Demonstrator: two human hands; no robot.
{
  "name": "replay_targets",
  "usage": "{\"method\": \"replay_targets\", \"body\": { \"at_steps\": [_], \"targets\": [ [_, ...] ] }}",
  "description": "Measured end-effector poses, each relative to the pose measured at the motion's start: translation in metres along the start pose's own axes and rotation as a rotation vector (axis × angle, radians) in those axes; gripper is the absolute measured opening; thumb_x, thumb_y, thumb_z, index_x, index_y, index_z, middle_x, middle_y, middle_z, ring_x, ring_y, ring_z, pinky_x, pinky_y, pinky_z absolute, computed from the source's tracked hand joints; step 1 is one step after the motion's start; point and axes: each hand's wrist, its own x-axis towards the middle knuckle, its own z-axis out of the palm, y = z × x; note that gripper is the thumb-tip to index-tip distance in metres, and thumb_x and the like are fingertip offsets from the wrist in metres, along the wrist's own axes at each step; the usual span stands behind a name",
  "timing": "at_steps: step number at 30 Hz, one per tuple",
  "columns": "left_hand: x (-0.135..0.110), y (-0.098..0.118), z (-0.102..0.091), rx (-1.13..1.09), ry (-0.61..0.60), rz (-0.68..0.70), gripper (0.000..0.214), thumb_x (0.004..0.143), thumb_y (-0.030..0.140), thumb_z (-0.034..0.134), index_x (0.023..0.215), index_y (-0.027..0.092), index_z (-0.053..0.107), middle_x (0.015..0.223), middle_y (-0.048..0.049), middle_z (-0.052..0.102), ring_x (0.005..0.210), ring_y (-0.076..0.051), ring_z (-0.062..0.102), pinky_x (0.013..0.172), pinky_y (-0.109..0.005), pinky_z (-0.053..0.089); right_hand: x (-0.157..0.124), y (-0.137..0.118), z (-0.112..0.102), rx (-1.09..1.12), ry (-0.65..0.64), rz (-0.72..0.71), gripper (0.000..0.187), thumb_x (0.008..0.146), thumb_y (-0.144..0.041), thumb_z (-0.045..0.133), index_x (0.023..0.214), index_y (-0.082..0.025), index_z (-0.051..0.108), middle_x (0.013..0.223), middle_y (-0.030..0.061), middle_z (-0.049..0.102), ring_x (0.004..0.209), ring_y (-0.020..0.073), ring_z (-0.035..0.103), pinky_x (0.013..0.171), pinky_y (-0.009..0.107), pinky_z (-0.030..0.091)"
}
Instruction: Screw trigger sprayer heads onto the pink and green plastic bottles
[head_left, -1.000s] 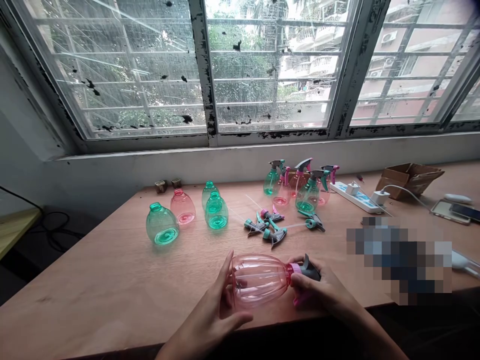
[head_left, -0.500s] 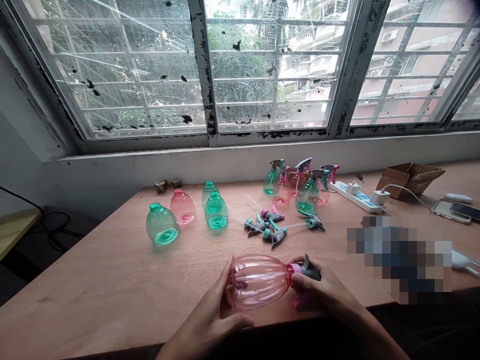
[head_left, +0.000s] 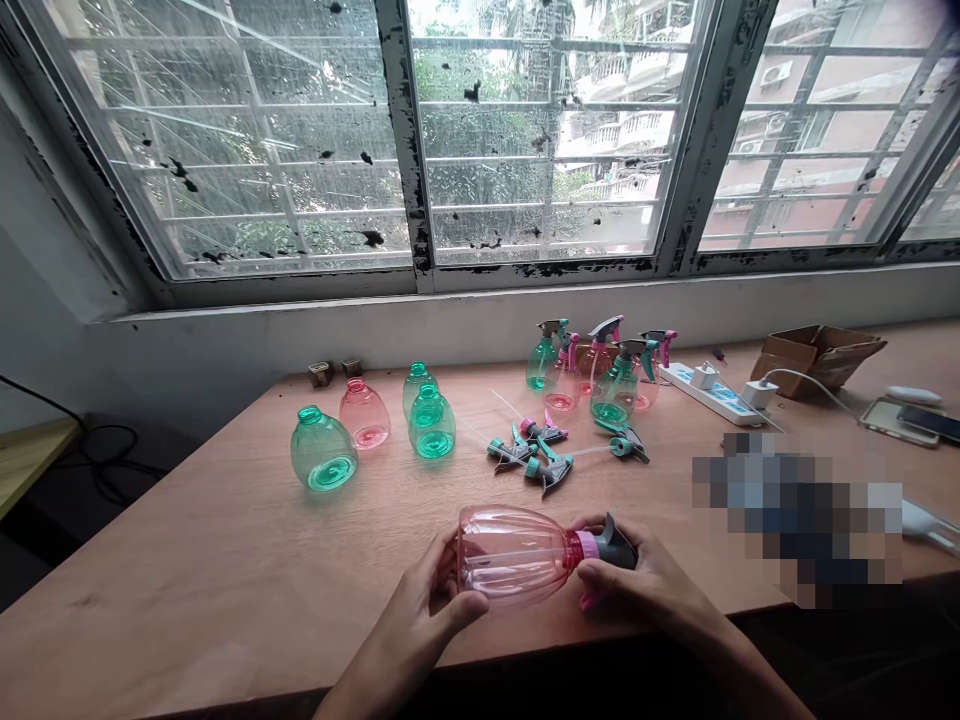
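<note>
A clear pink spray bottle [head_left: 517,555] lies on its side in the air over the table's front edge, its base to the left. My left hand [head_left: 427,610] is wrapped round the base end, with the thumb in front. At the other end my right hand [head_left: 637,575] grips the grey and pink spray head [head_left: 611,545] by the bottle's neck. A dip tube shows through the bottle wall. The pink trigger is partly hidden under my right fingers. Beyond the bottle lie several loose spray heads [head_left: 551,467], grey with green or pink parts.
Headless green bottles [head_left: 324,450] and a pink one [head_left: 365,413] stand at the left. Several bottles with spray heads [head_left: 615,390] stand at the back. To their right are a power strip [head_left: 712,393], a cardboard box [head_left: 817,358] and phones [head_left: 930,424]. A blurred patch covers the right side.
My left hand has shifted its hold on the bottle's base, the thumb now up against its lower side. The bottle has moved slightly left; my right hand stays on the spray head.
</note>
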Motion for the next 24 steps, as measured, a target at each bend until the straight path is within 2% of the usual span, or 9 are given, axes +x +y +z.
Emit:
{"method": "replay_targets", "body": {
  "at_steps": [5, 12, 15, 17, 21, 24],
  "targets": [
    [0.0, 0.005, 0.004, -0.059, 0.019, -0.009, 0.073, 0.083, 0.066, 0.068, 0.14, 0.022, 0.054, 0.133, -0.0122, 0.067, 0.122, -0.035, 0.06, 0.109, -0.046, 0.044, 0.001, 0.001, 0.002, -0.009, 0.009, -0.018, 0.047, 0.07, -0.047, 0.089, 0.104, -0.019, 0.072, 0.08, -0.0004, 0.071, 0.066, 0.0211, 0.073, 0.065, 0.034, 0.064],
    [0.001, 0.003, 0.003, -0.006, 0.093, -0.03, 0.063, 0.089, 0.06, 0.065, 0.134, 0.018, 0.056, 0.118, -0.0124, 0.07, 0.111, -0.031, 0.065, 0.096, -0.037, 0.052, 0.004, 0.005, 0.002, 0.035, 0.042, -0.02, 0.048, 0.067, -0.042, 0.092, 0.105, -0.02, 0.072, 0.086, 0.0003, 0.071, 0.073, 0.0192, 0.068, 0.065, 0.031, 0.065],
    [0.0, 0.001, 0.001, 0.017, 0.088, -0.026, 0.062, 0.089, 0.059, 0.066, 0.133, 0.017, 0.057, 0.118, -0.0122, 0.069, 0.109, -0.03, 0.065, 0.096, -0.037, 0.051, 0.003, 0.005, 0.002, 0.036, 0.065, -0.031, 0.047, 0.069, -0.043, 0.091, 0.104, -0.019, 0.072, 0.085, 0.0003, 0.07, 0.071, 0.019, 0.068, 0.066, 0.033, 0.065],
    [-0.001, -0.002, -0.001, 0.014, 0.065, -0.023, 0.068, 0.087, 0.057, 0.069, 0.141, 0.019, 0.051, 0.124, -0.0119, 0.066, 0.114, -0.03, 0.062, 0.102, -0.038, 0.048, 0.003, 0.005, 0.001, 0.034, 0.074, -0.039, 0.046, 0.07, -0.044, 0.089, 0.103, -0.018, 0.071, 0.083, -0.0001, 0.069, 0.068, 0.0189, 0.069, 0.067, 0.034, 0.065],
    [-0.003, -0.011, -0.002, 0.054, 0.018, -0.039, 0.096, 0.083, 0.044, 0.078, 0.16, 0.026, 0.023, 0.125, -0.0095, 0.065, 0.123, -0.031, 0.057, 0.109, -0.041, 0.044, 0.004, 0.006, 0.001, 0.07, 0.069, -0.053, 0.046, 0.072, -0.044, 0.088, 0.103, -0.017, 0.068, 0.077, -0.0001, 0.071, 0.062, 0.018, 0.069, 0.062, 0.031, 0.062],
    [-0.004, -0.016, 0.0, 0.082, -0.003, -0.029, 0.102, 0.087, 0.039, 0.075, 0.163, 0.028, 0.007, 0.127, -0.01, 0.064, 0.123, -0.032, 0.059, 0.111, -0.044, 0.044, 0.005, 0.007, 0.001, 0.108, 0.064, -0.044, 0.047, 0.072, -0.045, 0.088, 0.104, -0.017, 0.066, 0.075, -0.0004, 0.072, 0.06, 0.0179, 0.069, 0.061, 0.031, 0.061]
  ]
}}
